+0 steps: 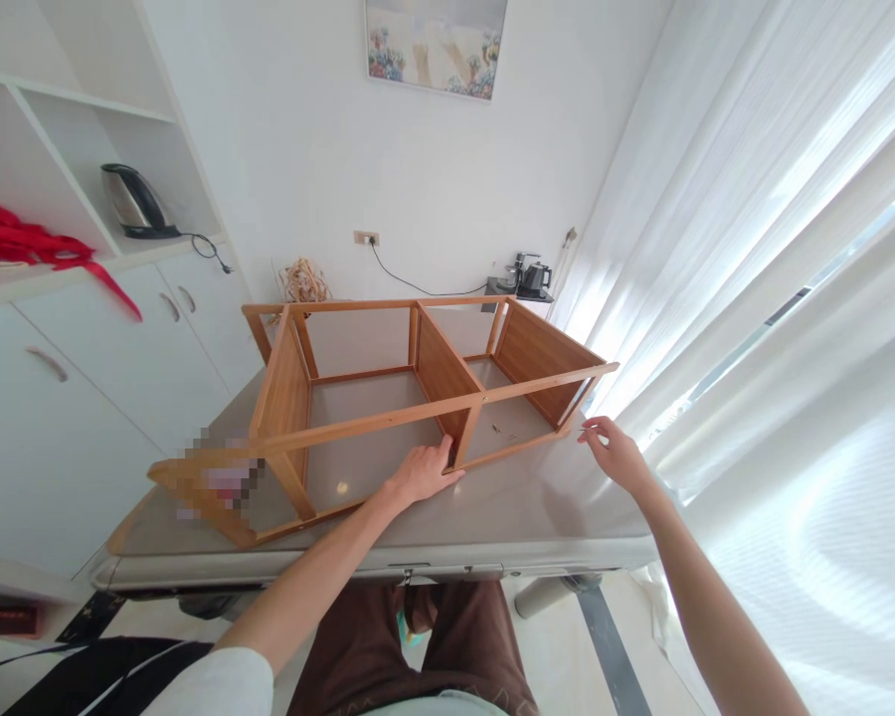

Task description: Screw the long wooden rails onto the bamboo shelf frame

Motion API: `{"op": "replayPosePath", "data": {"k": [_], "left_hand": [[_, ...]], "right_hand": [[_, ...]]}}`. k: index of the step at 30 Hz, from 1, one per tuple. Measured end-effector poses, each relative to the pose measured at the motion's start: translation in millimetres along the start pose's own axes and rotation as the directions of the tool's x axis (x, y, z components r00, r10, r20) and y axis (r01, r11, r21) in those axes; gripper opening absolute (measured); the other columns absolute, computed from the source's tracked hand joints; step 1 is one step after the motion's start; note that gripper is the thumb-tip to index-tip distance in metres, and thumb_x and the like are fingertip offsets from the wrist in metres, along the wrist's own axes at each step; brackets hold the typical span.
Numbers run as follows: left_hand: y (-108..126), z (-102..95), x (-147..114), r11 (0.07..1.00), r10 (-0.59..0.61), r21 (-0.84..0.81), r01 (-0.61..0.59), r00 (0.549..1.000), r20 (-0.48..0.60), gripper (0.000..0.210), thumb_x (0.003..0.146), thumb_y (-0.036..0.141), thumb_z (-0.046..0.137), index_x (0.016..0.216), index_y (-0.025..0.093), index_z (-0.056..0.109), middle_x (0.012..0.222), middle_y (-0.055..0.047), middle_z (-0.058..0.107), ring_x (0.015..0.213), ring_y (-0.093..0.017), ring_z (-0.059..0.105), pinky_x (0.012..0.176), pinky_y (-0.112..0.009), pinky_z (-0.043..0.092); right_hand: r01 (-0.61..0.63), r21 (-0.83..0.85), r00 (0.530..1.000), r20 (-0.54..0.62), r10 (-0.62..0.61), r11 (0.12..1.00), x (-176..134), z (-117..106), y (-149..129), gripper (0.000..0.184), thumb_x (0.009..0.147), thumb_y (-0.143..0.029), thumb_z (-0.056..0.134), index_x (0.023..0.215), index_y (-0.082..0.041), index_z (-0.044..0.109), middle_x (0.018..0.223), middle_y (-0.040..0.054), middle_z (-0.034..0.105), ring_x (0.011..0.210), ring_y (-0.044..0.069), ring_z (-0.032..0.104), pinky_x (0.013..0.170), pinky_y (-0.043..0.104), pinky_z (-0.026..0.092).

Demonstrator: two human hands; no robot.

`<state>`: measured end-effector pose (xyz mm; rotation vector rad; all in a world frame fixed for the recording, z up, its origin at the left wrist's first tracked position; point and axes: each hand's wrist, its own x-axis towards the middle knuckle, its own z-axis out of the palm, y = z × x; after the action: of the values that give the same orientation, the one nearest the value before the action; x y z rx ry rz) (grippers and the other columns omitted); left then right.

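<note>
A wooden shelf frame [373, 419] lies on its side on the grey table, with slatless panels dividing it. My left hand [423, 473] is closed around its near lower rail, at the foot of the middle divider panel [451, 353]; some fingertips are hidden by the wood. My right hand [613, 452] is held just off the frame's right near corner, thumb and fingers pinched on a small thin piece too tiny to name. Small metal fasteners [496, 429] lie on the tabletop inside the right-hand section. A brass-coloured fitting [484, 399] shows in the upper near rail.
The grey table [433, 532] carries the frame. White curtains [761, 249] hang close on the right. Behind stand a black kettle and coffee maker [529, 278] and dried flowers [303, 281]. White cabinets [111, 348] with an electric kettle [134, 202] are at left.
</note>
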<state>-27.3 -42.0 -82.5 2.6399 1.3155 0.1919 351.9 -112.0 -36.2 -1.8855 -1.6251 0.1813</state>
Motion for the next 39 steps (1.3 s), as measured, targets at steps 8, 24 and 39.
{"op": "replayPosePath", "data": {"k": [8, 24, 39], "left_hand": [[10, -11.2, -3, 1.0, 0.02, 0.02, -0.02, 1.0, 0.019, 0.056, 0.092, 0.057, 0.048, 0.128, 0.015, 0.043, 0.1, -0.015, 0.073, 0.092, -0.033, 0.07, 0.074, -0.036, 0.048], [12, -13.1, 5, 0.998, 0.059, -0.007, -0.059, 0.998, 0.037, 0.051, 0.091, 0.056, 0.049, 0.121, 0.015, 0.047, 0.097, -0.014, 0.073, 0.089, -0.032, 0.071, 0.072, -0.035, 0.048], [-4, -14.3, 21, 0.991, 0.113, -0.083, -0.109, 0.992, 0.051, 0.045, 0.088, 0.055, 0.054, 0.116, 0.02, 0.048, 0.091, -0.005, 0.073, 0.085, -0.026, 0.071, 0.067, -0.031, 0.044]], "right_hand": [[-0.037, -0.002, 0.996, -0.083, 0.036, 0.999, -13, 17, 16, 0.032, 0.093, -0.045, 0.038, 0.11, -0.023, 0.056, 0.094, 0.009, 0.074, 0.096, 0.028, 0.067, 0.084, 0.04, 0.047], [-0.04, -0.001, 0.999, -0.036, 0.04, 0.999, -2, 75, 34, 0.029, 0.094, -0.042, 0.038, 0.107, -0.024, 0.056, 0.096, 0.0074, 0.075, 0.093, 0.028, 0.069, 0.085, 0.04, 0.049], [-0.05, 0.107, 0.989, -0.133, 0.064, 0.993, -5, 78, 31, 0.033, 0.094, -0.047, 0.037, 0.111, -0.026, 0.055, 0.101, 0.007, 0.074, 0.095, 0.028, 0.069, 0.088, 0.042, 0.05]]}}
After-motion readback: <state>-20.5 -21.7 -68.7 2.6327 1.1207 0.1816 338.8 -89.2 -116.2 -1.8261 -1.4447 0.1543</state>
